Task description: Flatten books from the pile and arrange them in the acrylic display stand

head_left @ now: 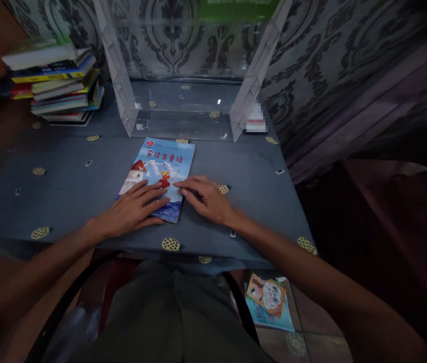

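A blue picture-covered book (168, 151) lies closed on the cloth-covered table in front of me, its cover showing red Chinese characters, a house and a figure in red. My left hand (137, 206) rests flat across the lower left of the cover with its fingers spread. At the book's right edge is my right hand (207, 199), fingers bent, the index fingertip over the cover and the thumb by the edge in a pinch. What the fingers beneath that hand do is hidden.
Behind the book stands a clear acrylic rack (183, 128). A stack of books (62, 85) rises at the back left. A small blurred white item (256, 121) is right of the rack. Below the table's front edge, more books (268, 302) lie by my right side.
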### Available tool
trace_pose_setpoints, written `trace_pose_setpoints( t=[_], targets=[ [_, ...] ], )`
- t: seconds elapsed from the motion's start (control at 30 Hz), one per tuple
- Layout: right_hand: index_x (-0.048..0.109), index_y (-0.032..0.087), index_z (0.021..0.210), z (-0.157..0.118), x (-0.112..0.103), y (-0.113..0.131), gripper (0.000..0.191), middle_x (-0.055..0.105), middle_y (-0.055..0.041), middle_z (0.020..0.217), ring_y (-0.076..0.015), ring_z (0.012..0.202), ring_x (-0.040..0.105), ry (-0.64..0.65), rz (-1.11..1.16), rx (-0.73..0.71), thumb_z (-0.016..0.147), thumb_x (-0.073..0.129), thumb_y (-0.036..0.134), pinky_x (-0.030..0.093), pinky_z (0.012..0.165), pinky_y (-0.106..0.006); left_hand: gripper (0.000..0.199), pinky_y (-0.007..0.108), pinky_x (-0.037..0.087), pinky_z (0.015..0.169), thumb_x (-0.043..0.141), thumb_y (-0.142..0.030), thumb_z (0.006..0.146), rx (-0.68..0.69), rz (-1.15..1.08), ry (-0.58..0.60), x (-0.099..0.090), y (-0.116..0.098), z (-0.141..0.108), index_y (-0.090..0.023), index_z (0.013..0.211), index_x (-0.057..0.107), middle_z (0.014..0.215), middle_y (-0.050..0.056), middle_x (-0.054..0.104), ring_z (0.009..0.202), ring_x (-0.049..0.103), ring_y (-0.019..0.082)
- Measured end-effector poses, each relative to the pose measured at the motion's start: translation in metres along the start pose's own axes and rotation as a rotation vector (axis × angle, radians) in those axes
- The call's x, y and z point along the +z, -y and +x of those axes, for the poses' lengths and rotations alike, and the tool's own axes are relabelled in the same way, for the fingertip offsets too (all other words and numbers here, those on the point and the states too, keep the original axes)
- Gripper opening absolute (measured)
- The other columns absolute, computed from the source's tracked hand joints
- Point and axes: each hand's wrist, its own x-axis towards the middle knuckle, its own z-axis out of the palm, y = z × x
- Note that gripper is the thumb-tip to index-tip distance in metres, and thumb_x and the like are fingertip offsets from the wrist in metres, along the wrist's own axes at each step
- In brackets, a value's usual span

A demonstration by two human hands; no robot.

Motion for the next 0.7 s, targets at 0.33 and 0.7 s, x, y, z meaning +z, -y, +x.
trace_pose_setpoints(
  t=[0.33, 0.7],
  targets=[
    [0.068, 0.023, 0.124, -0.013, 0.003, 0.016, 0.031, 0.078, -0.0041, 0.096, -0.0168, 0.094, 0.072, 0.026, 0.392, 0.199, 0.102, 0.047, 0.032, 0.055, 0.092, -0.036, 0.031, 0.049, 0.045, 0.113, 0.048, -0.029, 0.103, 0.015, -0.036, -0.146, 0.003, -0.005, -0.001, -0.019, 0.128, 0.064, 0.131, 0.007, 0.07, 0.129, 0.06, 0.024],
    [0.067, 0.021, 0.121, -0.017, 0.002, 0.025, 0.03, 0.076, -0.0048, 0.091, -0.0166, 0.09, 0.07, 0.054, 0.355, 0.015, 0.103, 0.044, 0.026, 0.055, 0.089, -0.038, 0.032, 0.051, 0.043, 0.114, 0.052, -0.032, 0.1, 0.029, -0.047, -0.168, 0.004, -0.006, -0.003, -0.02, 0.128, 0.064, 0.13, 0.008, 0.07, 0.13, 0.059, 0.025]
  ],
)
